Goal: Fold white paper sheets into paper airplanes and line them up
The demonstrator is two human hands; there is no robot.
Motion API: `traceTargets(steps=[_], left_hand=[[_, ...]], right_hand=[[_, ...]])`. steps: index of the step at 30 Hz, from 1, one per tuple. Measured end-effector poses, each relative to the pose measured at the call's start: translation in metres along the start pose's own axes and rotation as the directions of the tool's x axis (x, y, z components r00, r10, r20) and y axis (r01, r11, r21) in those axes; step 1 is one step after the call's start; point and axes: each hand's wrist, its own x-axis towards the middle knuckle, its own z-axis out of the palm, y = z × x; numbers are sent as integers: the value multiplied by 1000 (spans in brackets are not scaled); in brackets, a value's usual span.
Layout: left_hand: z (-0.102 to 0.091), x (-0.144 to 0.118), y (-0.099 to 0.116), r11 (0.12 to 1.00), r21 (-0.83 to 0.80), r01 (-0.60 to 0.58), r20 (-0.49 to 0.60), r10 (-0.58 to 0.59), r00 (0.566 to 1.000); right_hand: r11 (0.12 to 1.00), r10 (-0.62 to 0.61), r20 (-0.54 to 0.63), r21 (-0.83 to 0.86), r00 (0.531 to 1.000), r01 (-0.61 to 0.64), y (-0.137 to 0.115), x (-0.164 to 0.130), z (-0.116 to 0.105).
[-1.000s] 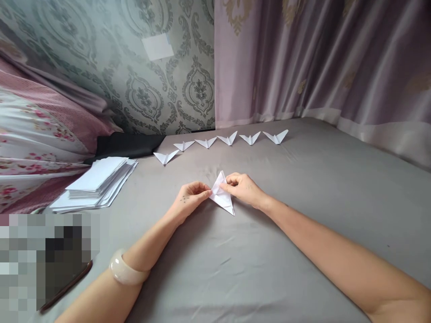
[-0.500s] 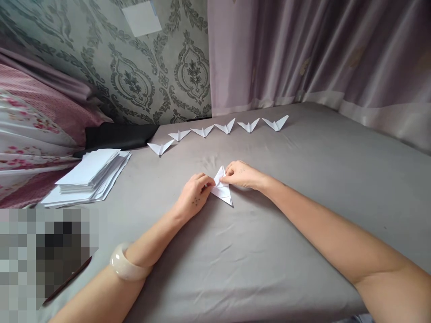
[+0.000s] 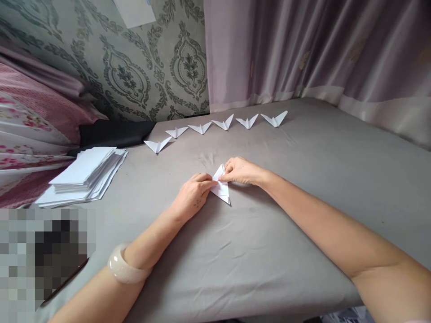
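Centre of frame: folded white paper triangle (image 3: 220, 192), lying on or just above the grey cloth-covered surface (image 3: 286, 260). Left hand (image 3: 192, 194): fingers drawn narrow, gripping its left edge. Right hand (image 3: 242, 172): thumb and fingers pinching its upper right side. My judgement: a clean fold wants edges matched first, left hand anchoring, right pressing firmly along the crease. Winged paper folds (image 3: 223, 125), six, across upper middle. Paper stack (image 3: 81, 168), middle left.
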Motion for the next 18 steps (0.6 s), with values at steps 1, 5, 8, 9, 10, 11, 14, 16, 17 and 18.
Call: traceTargets(steps=[1, 5, 8, 9, 10, 11, 14, 16, 17, 18], left_hand=[[0, 0, 0, 1000, 6, -1, -2, 1, 1000], [0, -1, 0, 1000, 31, 3, -21, -2, 1000], [-1, 0, 3, 998, 55, 9, -23, -8, 1000], [-2, 0, 3, 998, 60, 9, -20, -8, 1000], [-2, 0, 4, 998, 65, 9, -14, -8, 1000], [-3, 1, 5, 998, 69, 8, -8, -8, 1000], [-5, 1, 6, 997, 78, 11, 13, -12, 1000], [-5, 1, 6, 997, 81, 19, 26, -21, 999], [-6, 1, 6, 996, 81, 20, 31, -23, 999], [-6, 1, 6, 996, 82, 19, 37, -22, 999]], right_hand=[[1000, 8, 2, 4, 1000, -8, 0, 0, 0], [997, 68, 78, -42, 995, -65, -3, -1, -3], [993, 90, 111, -81, 990, -82, -7, -2, -4], [993, 89, 116, -88, 989, -79, -8, -3, -4], [993, 85, 122, -96, 989, -73, -9, -3, -4], [992, 81, 130, -105, 988, -67, -10, -4, -5], [990, 78, 149, -130, 986, -58, -13, -6, -6], [989, 86, 153, -134, 984, -66, -14, -7, -7], [988, 94, 150, -134, 984, -74, -15, -7, -7], [988, 100, 147, -135, 984, -80, -15, -8, -6]])
